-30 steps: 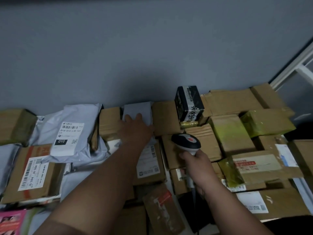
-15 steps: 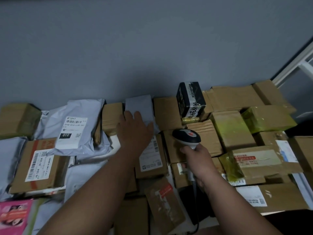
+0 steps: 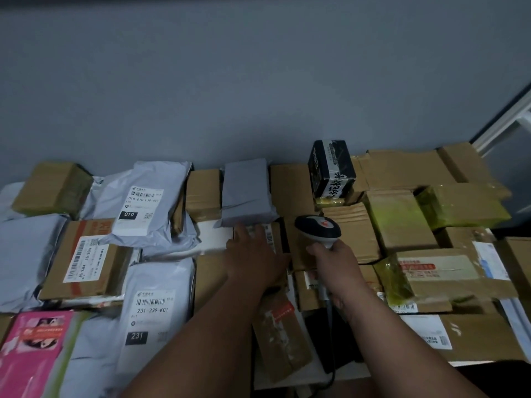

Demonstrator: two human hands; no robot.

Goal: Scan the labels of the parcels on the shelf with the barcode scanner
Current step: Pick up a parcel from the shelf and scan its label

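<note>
Cardboard shows under the left hand (image 3: 253,254): a brown box (image 3: 280,239) in the middle of the shelf, one row out from the back edge, carries a white label (image 3: 268,235) whose barcode strip peeks out just past the fingertips. The left fingers (image 3: 244,232) lie flat and slightly spread on the box top, pressing it, and they cover most of the label; only its right margin is bare. The right hand (image 3: 336,258) is curled round the grip of the barcode scanner (image 3: 317,226), whose dark head with a red mark points toward the back edge and sits just beside the box, to the right of the label. So the label lies to the left of the scanner head and slightly nearer the front edge, with its long axis running front to back. The right hand is the nearer one for reading it, and the beam would probably need to swing left and tip down while the left fingers slide clear. A grey mailer (image 3: 247,193) lies just beyond the left fingertips, against the back edge.
</note>
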